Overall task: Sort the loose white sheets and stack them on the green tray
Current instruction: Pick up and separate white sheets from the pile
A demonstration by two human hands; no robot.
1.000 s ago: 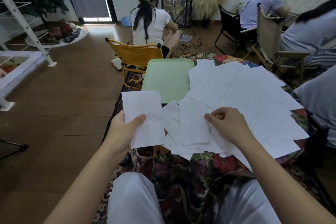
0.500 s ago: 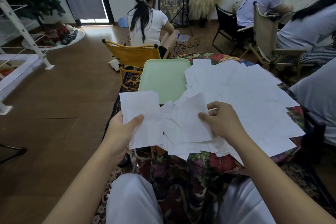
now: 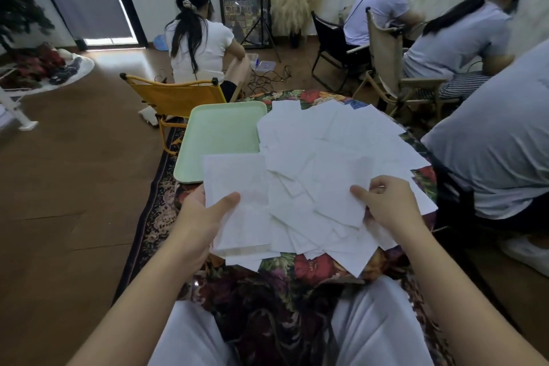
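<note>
Several loose white sheets (image 3: pixel 335 140) lie spread and overlapping over the floral table. The green tray (image 3: pixel 219 134) sits at the table's far left with nothing on it, and some sheets overlap its right edge. My left hand (image 3: pixel 205 217) holds a small stack of white sheets (image 3: pixel 237 202) upright in front of the tray's near edge, thumb on top. My right hand (image 3: pixel 386 205) pinches one white sheet (image 3: pixel 341 187) by its right edge and has it lifted off the pile.
A floral cloth (image 3: pixel 297 270) covers the table. An orange folding chair (image 3: pixel 175 98) stands just beyond the tray. One person sits behind it, others at the back right, and one close at the right (image 3: pixel 493 142). My white-clad knees are under the near edge.
My right hand has lifted a sheet from the pile and raised it. The stack in my left hand has shifted right, closer to the pile and over the tray's near edge.
</note>
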